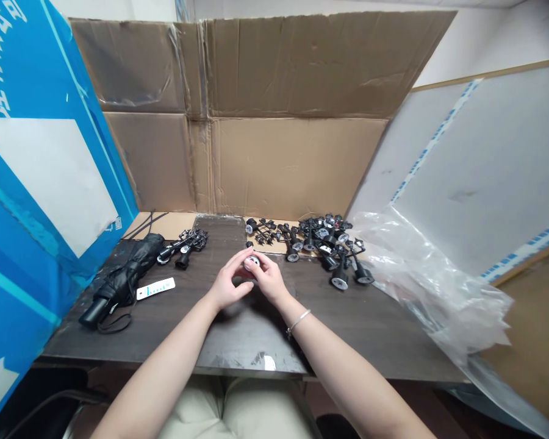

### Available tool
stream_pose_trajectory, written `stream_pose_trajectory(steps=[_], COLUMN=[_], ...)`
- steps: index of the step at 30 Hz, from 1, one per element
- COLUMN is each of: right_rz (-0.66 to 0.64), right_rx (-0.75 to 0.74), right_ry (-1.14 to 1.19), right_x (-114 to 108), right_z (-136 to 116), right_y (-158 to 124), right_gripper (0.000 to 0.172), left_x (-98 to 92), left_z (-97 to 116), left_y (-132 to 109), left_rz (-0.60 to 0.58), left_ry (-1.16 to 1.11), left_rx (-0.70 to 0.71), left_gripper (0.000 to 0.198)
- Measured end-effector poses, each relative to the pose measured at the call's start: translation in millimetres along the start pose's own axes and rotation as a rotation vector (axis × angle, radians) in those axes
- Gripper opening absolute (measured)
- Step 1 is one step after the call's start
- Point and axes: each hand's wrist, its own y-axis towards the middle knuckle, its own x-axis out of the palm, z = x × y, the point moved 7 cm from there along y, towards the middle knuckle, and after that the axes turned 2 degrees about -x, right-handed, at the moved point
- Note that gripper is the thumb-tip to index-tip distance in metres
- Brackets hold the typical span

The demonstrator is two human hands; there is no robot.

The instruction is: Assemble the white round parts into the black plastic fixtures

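Clear plastic sheeting (434, 286), crumpled like a loose bag, lies over the table's right edge and hangs down on the near side; I cannot tell whether it holds anything. A tall cardboard wall (293, 164) closes off the far side of the dark table (361, 332), a blue panel (22, 164) the left, and a pale grey panel (466, 152) the right.

A small black lamp (255, 261) is between the person's two hands, above the middle of the table. Its pale round face points toward the near side, and a black stub shows at its far end, so its long axis seems to run near to far; fingers hide most of the body. The right hand (271, 280) pinches it, thumb across the face and fingers curled over the top. The left hand (229, 284) bends its fingers around the left side with its thumb standing apart; whether it grips firmly I cannot tell. A bracelet (298, 323) circles the right wrist.

Far right, a tangled heap of similar lamps (329, 239) lies partly on flat cardboard, some faces turned near. A smaller bunch (186, 249) sits left of the hands. Beside it a folded black umbrella (130, 268) slants from far right to near left, a white tag (155, 288) just right of it.
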Motion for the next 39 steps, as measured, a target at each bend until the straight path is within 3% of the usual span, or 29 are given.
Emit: stream_pose_trajectory(steps=[6,10,17,22,28,31,39], right_rz=[-0.055,-0.136,-0.141,-0.126,-0.092,-0.118,-0.160], right_rx=[0.140,0.217,0.103,0.073,0.125,0.117,0.036], right_ry=[0.094,0.098,0.110,0.202,0.142,0.111,0.022], right_x=[5,7,15,22,14,11,12], right_z=[7,10,8,1,-1,-1,-12], right_y=[1,-2,-3,-5,-4,-3,-4], right_gripper=[0.031,0.034,0.031,0.030,0.033,0.031,0.032], left_x=[-6.0,-11.8,-11.8,-12.0,-12.3,-9.4,-9.8], left_z=[-10,-3,3,3,7,9,9], left_y=[0,1,-2,-4,-2,0,0], left_rz=[0.076,0.131,0.314,0.382,0.264,0.187,0.200], left_ry=[0.022,0.159,0.223,0.200,0.272,0.302,0.244], left_rx=[-0.088,-0.029,-0.058,-0.041,0.001,0.054,0.058], left_gripper=[0.051,0.037,0.025,0.024,0.044,0.044,0.040])
